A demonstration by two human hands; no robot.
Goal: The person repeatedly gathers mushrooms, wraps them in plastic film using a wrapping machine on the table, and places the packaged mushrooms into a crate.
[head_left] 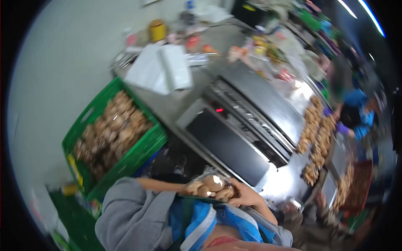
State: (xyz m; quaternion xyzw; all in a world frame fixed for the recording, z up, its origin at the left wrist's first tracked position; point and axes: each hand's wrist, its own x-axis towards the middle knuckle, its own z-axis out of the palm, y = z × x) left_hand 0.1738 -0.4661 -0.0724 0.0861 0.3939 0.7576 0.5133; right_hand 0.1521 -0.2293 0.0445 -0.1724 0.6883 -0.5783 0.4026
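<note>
Close to my body is a clear-wrapped pack of brown mushrooms [212,186]. My right hand [247,195] holds its right side, with the fingers curved around the edge. My left hand [181,188] is at the pack's left end, and its fingers are hidden behind the wrap and the mushrooms. Just beyond the pack lies a wrapping machine [228,144] with a dark flat plate and a small red display. To the left, a green crate [144,146] is filled with many similar wrapped packs [115,129].
White sheets [161,69] and a yellow container [157,30] lie on the metal table [209,35]. Rows of brown mushrooms [316,129] stretch along the right side. A person in blue [356,113] stands behind them, near a red crate [360,186].
</note>
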